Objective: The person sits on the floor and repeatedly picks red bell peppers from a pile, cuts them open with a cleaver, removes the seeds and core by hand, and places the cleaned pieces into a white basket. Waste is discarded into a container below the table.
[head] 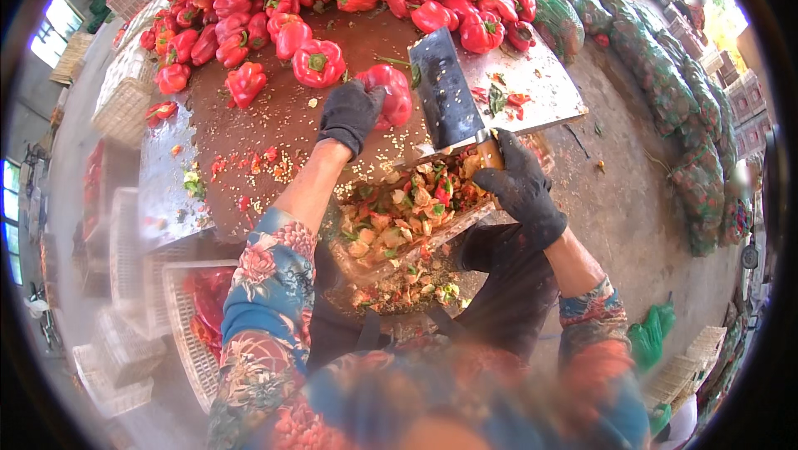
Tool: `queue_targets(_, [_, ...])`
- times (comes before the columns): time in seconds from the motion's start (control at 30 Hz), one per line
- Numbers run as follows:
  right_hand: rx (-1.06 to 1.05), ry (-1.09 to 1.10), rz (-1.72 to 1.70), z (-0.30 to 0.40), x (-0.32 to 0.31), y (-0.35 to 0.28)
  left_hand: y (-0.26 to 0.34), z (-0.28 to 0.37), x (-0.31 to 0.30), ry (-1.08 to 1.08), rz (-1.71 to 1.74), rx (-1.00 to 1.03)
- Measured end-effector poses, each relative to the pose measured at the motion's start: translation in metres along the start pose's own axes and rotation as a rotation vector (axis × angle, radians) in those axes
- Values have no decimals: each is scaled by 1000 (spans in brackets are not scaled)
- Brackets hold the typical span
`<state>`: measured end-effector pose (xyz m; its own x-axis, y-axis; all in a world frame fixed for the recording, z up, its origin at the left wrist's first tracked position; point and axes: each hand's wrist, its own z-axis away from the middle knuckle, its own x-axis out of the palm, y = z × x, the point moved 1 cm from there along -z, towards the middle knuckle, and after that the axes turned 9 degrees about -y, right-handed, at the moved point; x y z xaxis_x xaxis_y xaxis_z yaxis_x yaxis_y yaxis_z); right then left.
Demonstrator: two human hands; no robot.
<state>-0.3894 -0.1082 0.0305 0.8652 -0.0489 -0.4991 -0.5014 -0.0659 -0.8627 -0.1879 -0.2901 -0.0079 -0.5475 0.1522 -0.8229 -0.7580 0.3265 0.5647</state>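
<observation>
My left hand point(352, 112), in a black glove, grips a red bell pepper point(393, 95) over the brown board point(299, 132). In my right hand point(517, 182), also gloved, is the wooden handle point(490, 154) of a cleaver. Its broad dark blade point(446, 91), dotted with seeds, points away from me, to the right of the held pepper. Another pepper point(318, 63) rests stem up just beyond my left hand. Below the table's near edge a container point(405, 257) holds pepper cores, green stems and seeds.
Red bell peppers point(234, 1) are heaped along the far side. Metal sheet point(555, 88) shows at the board's right. A white plastic crate point(187, 325) with red pieces stands at lower left. Green mesh sacks point(654, 70) line the right, and stacked crates point(128, 95) the left.
</observation>
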Motion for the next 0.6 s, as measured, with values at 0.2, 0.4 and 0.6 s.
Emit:
queue_targets(0.2, [113, -179, 292, 1, 2, -32, -1, 3, 4, -39, -1, -60])
queue_targets(0.4, [-32, -238, 411, -13, -14, -34, 4, 15, 11, 224, 46, -96])
queue_targets(0.6, [-151, -285, 525, -35, -25, -32, -7, 5, 8, 75, 19, 10])
